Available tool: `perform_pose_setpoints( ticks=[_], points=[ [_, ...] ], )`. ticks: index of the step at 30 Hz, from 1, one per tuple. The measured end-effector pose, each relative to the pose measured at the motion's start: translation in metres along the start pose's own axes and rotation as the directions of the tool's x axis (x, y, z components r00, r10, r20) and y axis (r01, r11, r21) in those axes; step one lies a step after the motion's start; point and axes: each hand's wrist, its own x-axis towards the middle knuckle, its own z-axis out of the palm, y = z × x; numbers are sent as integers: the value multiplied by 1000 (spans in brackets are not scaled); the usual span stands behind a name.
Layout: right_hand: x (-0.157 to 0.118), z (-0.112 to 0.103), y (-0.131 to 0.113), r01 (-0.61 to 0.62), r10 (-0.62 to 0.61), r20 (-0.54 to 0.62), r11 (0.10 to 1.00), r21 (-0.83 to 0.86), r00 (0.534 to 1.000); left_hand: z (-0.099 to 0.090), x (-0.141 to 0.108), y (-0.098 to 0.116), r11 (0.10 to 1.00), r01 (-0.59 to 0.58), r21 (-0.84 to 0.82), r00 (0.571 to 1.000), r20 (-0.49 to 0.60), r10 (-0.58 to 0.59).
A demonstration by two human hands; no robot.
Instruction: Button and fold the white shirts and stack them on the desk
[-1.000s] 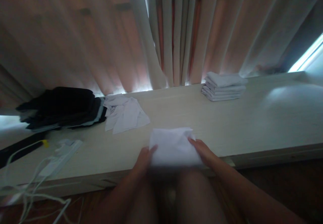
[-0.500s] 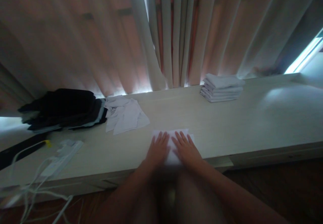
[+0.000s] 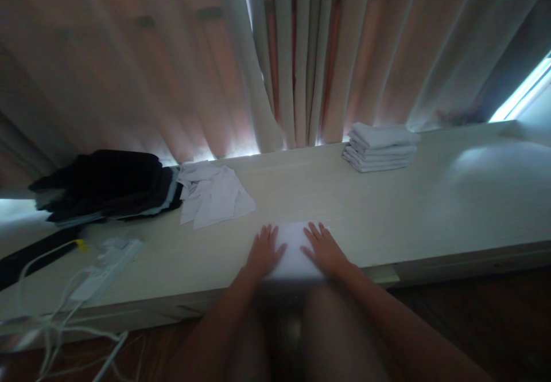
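A white cloth [image 3: 293,253] lies flat at the front edge of the pale tabletop, right before me. My left hand [image 3: 263,251] rests palm down on its left side, fingers stretched out and thumb pointing inward. On the right side of the cloth lies my right hand [image 3: 323,249], also flat with its fingers spread. Neither hand grips anything. Farther back to the left is a loose heap of white cloths [image 3: 217,193]. A neat stack of folded white cloths [image 3: 381,148] stands at the back right.
Dark folded clothes [image 3: 112,184] are piled at the back left. A white power strip [image 3: 107,270] with tangled cables [image 3: 55,327] sits at the front left, beside a long black item [image 3: 38,256]. Closed curtains [image 3: 297,55] hang along the back edge of the tabletop [image 3: 297,184].
My hands have slid apart over the white cloth, the left one leftward and the right one slightly rightward. More of the cloth's middle shows between them.
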Motion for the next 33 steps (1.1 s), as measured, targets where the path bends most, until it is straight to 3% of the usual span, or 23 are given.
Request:
perform_pose_setpoints(
  ticks=[12, 15, 17, 18, 19, 20, 21, 24, 27, 33],
  points=[
    [-20, -3, -13, -36, 37, 14, 999, -34, 999, -8, -11, -2, 975, 30, -221, 999, 27, -25],
    [-24, -1, -15, -63, 64, 28, 997, -34, 998, -16, -33, -2, 952, 90, -294, 995, -11, -97],
    [-26, -1, -17, -107, 108, 45, 994, -36, 993, -18, -63, 5, 888, 177, -424, 967, -93, -237],
    [-26, -1, -19, -132, 134, 51, 991, -37, 990, -18, -81, 11, 707, 225, -670, 889, -155, -431],
    [-27, -2, -21, -160, 162, 56, 986, -38, 985, -16, -100, 20, 447, 207, -870, 784, -126, -608],
    [-27, -3, -24, -186, 188, 60, 982, -39, 980, -13, -119, 31, 189, 151, -970, 717, -25, -697],
    [-28, -4, -27, -208, 210, 62, 977, -38, 976, -10, -136, 44, 110, 147, -983, 714, 29, -699],
    [-34, -7, -40, -261, 263, 60, 964, -41, 963, -2, -167, 84, -18, 154, -988, 739, 127, -661],
    [-46, -10, -57, -311, 314, 78, 949, -50, 946, -2, -166, 111, -134, 166, -977, 775, 213, -595],
    [-95, -21, -96, -354, 351, 86, 935, 16, 932, -12, -142, 120, -317, 213, -924, 778, 356, -517]
  ],
)
